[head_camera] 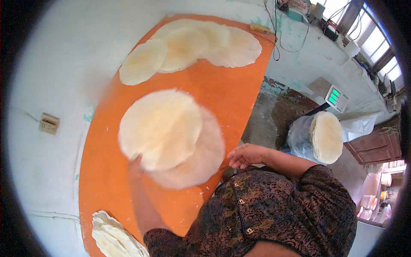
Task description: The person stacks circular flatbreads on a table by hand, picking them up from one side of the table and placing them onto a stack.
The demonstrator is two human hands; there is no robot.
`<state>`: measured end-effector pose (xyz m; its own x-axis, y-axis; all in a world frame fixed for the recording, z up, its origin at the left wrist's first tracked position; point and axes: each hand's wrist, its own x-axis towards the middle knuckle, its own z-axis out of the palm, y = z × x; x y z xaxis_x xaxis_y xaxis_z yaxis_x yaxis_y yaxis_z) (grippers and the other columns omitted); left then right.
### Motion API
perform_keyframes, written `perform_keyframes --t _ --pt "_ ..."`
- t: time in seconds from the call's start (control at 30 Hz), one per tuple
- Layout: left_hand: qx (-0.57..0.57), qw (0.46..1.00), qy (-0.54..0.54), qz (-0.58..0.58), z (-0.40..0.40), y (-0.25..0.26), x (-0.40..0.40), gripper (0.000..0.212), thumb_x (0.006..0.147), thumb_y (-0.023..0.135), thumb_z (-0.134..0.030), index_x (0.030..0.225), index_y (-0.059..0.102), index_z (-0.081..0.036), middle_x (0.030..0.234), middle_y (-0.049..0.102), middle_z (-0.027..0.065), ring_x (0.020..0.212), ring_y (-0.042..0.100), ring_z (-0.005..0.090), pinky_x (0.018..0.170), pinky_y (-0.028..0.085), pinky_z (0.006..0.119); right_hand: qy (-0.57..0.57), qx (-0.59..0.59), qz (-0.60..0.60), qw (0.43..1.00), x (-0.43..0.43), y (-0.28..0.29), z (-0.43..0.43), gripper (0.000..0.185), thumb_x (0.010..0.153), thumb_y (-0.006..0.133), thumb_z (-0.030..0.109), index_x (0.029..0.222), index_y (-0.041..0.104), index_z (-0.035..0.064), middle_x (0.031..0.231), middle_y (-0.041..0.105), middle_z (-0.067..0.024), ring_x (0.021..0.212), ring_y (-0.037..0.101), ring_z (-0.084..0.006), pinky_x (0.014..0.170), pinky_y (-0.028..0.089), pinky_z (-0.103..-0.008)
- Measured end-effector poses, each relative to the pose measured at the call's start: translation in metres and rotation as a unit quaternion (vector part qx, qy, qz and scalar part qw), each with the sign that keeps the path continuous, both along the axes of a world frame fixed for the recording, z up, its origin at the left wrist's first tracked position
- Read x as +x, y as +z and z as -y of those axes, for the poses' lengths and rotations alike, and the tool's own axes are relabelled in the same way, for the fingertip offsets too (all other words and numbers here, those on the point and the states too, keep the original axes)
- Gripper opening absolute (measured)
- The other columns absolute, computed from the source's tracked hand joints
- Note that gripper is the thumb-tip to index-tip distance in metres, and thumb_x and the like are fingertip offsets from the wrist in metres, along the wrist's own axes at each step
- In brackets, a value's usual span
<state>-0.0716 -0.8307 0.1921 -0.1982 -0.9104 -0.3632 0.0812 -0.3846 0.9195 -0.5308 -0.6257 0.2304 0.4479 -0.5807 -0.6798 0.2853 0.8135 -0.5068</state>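
Note:
My left hand (136,164) has hold of the near left edge of a thin round flatbread (160,128). Motion blurs the hand. Under that sheet shows part of a second round flatbread (208,151), also blurred; whether the two touch cannot be told. My right hand (244,155) is beside the right edge of the orange table (224,83), near my body, its fingers loosely bent and apart with nothing seen in them. Overlapping flatbreads (186,45) lie along the far end of the table. A stack of folded or wavy flatbreads (115,236) rests at the near left corner.
Right of the table, a round stack of flatbreads (327,138) stands with clear plastic (298,138) by a scale with a lit display (335,98). A yellow block-like object (260,29) sits at the far right corner. Cables (275,38) hang there. The wall carries a socket (49,123).

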Motion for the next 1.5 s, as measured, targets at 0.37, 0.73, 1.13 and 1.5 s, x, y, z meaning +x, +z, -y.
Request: perform_keyframes --t 0.37,0.73,1.13,1.5 --pt "-0.078 0.620 0.276 0.730 -0.127 0.037 0.128 0.044 0.078 0.061 -0.021 0.110 0.050 0.006 0.100 0.058 0.0134 0.091 0.056 0.0251 0.074 0.047 0.035 -0.109 -0.141 0.052 0.983 -0.043 -0.014 0.169 0.027 0.089 0.048 0.034 0.086 0.056 0.0077 0.080 0.062 -0.0085 0.069 0.060 -0.0180 0.060 0.049 -0.0324" --pt "0.127 0.948 0.180 -0.228 0.082 0.023 -0.163 0.038 0.087 0.049 -0.028 0.112 0.044 0.001 0.121 0.043 0.0187 0.114 0.041 0.0315 0.092 0.038 0.044 -0.476 -0.026 0.108 0.872 -0.097 -0.072 0.399 0.038 0.088 0.050 0.033 0.109 0.037 0.0049 0.109 0.045 -0.0117 0.093 0.048 -0.0242 0.075 0.046 -0.0405" --pt "0.133 0.903 0.279 -0.298 0.301 -0.031 -0.286 0.053 0.089 0.045 -0.027 0.125 0.024 0.005 0.132 0.028 0.0201 0.119 0.035 0.0342 0.100 0.031 0.048 -0.477 0.014 0.241 0.845 -0.100 -0.050 0.461 0.031 0.083 0.059 0.036 0.098 0.048 0.0117 0.092 0.048 -0.0012 0.074 0.046 -0.0161 0.060 0.041 -0.0297" --pt "0.127 0.922 0.199 -0.308 0.381 -0.018 -0.328 0.050 0.087 0.049 -0.038 0.121 0.040 -0.002 0.123 0.044 0.0106 0.112 0.043 0.0268 0.090 0.039 0.045 -0.449 -0.039 0.068 0.890 -0.111 -0.046 0.499 0.026 0.077 0.063 0.030 0.096 0.050 0.0180 0.086 0.052 0.0026 0.073 0.047 -0.0125 0.052 0.037 -0.0264"
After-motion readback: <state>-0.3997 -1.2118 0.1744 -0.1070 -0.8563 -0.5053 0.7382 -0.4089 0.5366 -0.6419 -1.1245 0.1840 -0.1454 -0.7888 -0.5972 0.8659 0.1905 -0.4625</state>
